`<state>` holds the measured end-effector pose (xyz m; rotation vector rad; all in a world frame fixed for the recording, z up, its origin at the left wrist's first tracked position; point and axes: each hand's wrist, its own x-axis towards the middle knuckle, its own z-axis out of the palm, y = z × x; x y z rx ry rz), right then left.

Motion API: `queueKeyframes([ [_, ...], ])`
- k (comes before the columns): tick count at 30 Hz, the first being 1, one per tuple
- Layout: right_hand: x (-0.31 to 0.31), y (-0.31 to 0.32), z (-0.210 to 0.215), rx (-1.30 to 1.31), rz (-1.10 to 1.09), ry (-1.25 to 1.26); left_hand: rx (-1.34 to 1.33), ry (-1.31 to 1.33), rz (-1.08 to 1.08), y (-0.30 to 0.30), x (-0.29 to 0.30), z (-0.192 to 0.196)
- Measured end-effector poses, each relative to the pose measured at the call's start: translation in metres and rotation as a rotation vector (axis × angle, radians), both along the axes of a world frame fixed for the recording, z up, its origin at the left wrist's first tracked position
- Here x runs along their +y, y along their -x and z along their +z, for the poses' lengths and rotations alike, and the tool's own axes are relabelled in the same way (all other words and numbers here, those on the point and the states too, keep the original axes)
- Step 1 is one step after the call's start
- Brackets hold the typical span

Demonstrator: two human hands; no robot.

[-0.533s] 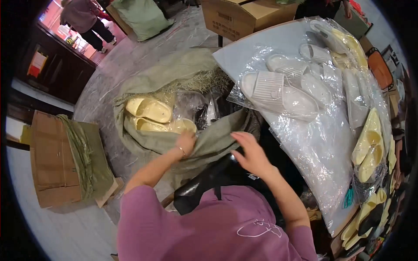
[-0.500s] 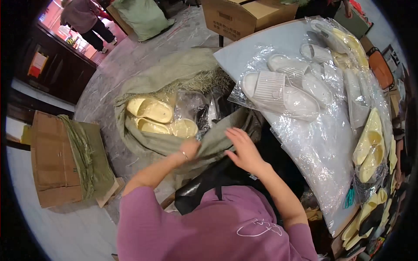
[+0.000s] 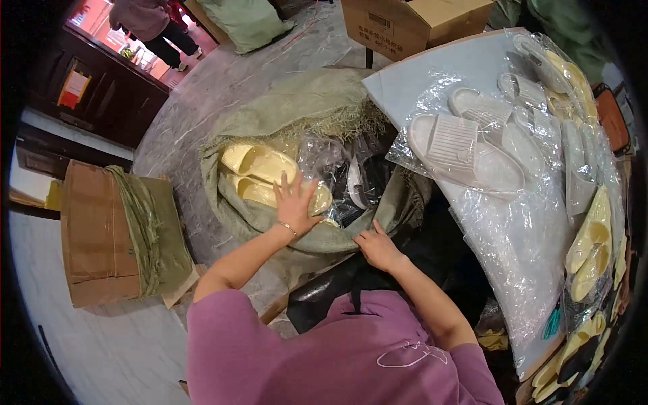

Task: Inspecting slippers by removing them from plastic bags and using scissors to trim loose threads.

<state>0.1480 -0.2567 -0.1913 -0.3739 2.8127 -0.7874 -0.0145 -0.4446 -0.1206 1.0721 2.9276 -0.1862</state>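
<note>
An olive woven sack (image 3: pixel 277 111) stands before me with its mouth wide open and its rim rolled down. Inside lie pale yellow slippers (image 3: pixel 266 163) in clear plastic, beside black and white footwear (image 3: pixel 370 181) that is partly covered by crumpled film. My left hand (image 3: pixel 293 208) is spread flat over the yellow slippers at the near side, fingers apart, covering part of them. At the near right rim, my right hand (image 3: pixel 382 250) has its fingers curled on the sack's edge, the thumb side pointing up.
To the right, a pale table (image 3: pixel 398 84) bears bagged grey-white slippers (image 3: pixel 466 150) and yellow slippers (image 3: pixel 590 266). A cardboard carton (image 3: pixel 388 30) stands beyond it. A taped carton (image 3: pixel 100 233) draped with green sacking stands left. A stuffed sack (image 3: pixel 246 23) and a person (image 3: pixel 145 20) are farther off.
My left hand has gone from the sack's near rim onto the slippers, its fingers spreading. The right hand has lowered and closed on the rim. The view has shifted slightly.
</note>
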Motion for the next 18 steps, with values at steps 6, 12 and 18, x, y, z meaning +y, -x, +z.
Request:
queueKeyframes([
  [6,0.000,-0.003,-0.004,0.062,-0.051,0.080,0.003,0.052,0.277,0.053,-0.023,-0.039],
  [12,0.004,0.000,0.005,-0.060,-0.021,0.077,0.101,-0.175,0.178,0.087,-0.036,-0.003],
  [18,-0.003,0.013,0.024,-0.297,-0.555,1.145,-0.116,-0.334,-0.277,-0.010,0.034,0.074],
])
